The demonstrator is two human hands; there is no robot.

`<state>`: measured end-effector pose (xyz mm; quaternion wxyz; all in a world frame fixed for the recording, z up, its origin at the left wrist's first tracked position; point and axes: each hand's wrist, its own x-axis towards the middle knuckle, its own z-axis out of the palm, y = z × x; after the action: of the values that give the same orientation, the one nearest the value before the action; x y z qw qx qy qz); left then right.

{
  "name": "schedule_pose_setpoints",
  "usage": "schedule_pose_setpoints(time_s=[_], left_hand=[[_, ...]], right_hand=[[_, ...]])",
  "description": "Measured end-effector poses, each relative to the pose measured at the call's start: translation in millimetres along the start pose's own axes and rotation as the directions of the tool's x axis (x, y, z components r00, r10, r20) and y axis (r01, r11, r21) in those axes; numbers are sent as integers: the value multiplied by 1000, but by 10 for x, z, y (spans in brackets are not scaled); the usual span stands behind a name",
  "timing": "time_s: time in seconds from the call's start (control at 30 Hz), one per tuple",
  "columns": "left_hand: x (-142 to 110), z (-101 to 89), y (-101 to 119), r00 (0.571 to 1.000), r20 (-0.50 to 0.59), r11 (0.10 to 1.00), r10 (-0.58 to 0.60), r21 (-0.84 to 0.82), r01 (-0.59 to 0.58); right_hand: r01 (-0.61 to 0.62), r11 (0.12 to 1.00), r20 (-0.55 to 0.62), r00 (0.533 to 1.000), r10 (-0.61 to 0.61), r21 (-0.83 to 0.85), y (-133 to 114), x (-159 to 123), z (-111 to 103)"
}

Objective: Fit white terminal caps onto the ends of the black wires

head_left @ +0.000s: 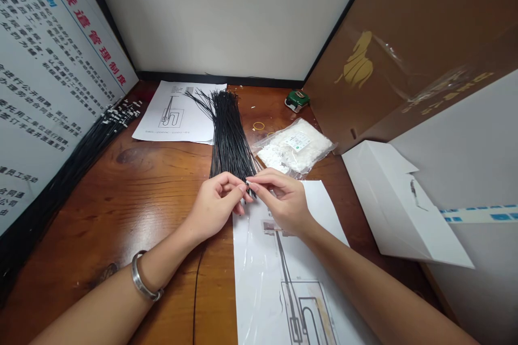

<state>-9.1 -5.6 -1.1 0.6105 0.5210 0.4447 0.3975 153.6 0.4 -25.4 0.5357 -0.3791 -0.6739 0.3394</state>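
Fingers [234, 194] of left hand [218, 205] and right hand [285, 199] pinch closed on a tiny white piece [247, 183], wires [229, 137] at their eleven o'clock.

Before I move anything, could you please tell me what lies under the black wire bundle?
Stray strands of the black wire bundle overlap a printed sheet on the wooden table; anything beneath the packed middle is hidden.
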Motion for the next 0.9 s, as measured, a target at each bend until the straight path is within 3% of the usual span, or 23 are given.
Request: schedule_pose_setpoints(time_s=[0.73,0.9], left_hand=[[5,1,-20,998,17,998,55,-17,-54],[7,8,3,999,-5,999,43,0,-43]], right_hand=[[-26,1000,13,1000,26,4,-20,-1,1],[-82,996,-59,995,81,-26,-11,-4,15]])
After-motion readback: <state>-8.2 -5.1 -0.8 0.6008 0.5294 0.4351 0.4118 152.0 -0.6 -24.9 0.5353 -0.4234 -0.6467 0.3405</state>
